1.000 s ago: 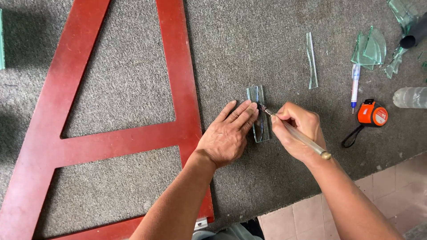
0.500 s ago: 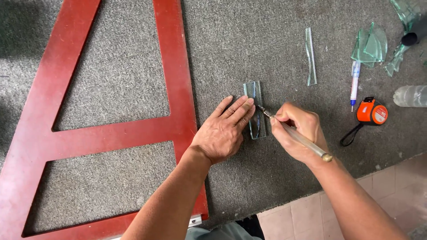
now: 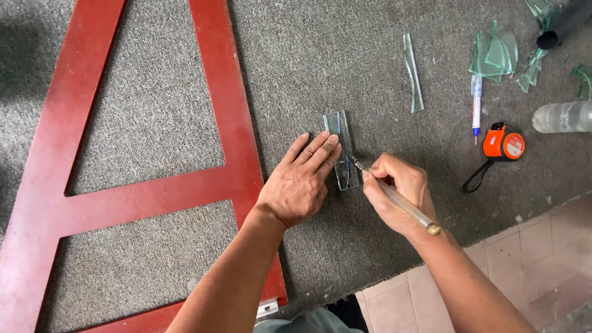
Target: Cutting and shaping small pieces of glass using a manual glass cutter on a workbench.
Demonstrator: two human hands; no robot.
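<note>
Left hand [image 3: 300, 182] lies flat, fingers pressing the glass strip [image 3: 343, 148] onto the carpeted bench [image 3: 154, 123]; right hand [image 3: 398, 191] pinches a glass cutter [image 3: 394, 200] at the strip's edge.

The single head-worn camera looks steeply down from close above onto the grey carpeted table [image 3: 154, 123], forearms entering from the bottom edge; no second view

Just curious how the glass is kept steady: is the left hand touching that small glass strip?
Touching. The head view shows the left hand with fingertips pressed flat on the glass strip.
</note>
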